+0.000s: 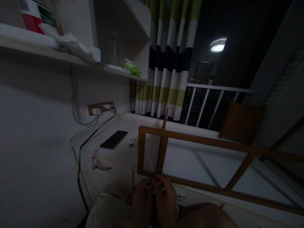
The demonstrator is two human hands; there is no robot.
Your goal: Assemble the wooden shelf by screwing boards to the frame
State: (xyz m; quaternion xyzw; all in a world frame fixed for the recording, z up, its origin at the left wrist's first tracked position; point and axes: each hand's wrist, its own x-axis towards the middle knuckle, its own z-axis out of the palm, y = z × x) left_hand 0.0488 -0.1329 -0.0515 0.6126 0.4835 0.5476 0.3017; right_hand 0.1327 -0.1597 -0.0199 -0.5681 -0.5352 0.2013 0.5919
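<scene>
A brown wooden frame (204,136) with cross bars lies tilted over the white desk top (190,161), stretching off to the right. Both my hands meet at its lower rail, near the joint with the first cross bar (162,152). My left hand (142,194) has its fingers drawn together at the rail. Close against it, my right hand (166,196) is curled with thumb and fingers pinched at the same spot. Whatever lies between the fingertips is too small and dark to make out. Several small screw-like pieces (133,144) lie left of the frame.
A phone (114,139) rests at the desk's left, near a black cable (95,129) running from a wall socket (100,108). An open shelf (123,72) overhangs that side. Behind the desk are a striped curtain (166,63) and a brown wooden panel (242,122).
</scene>
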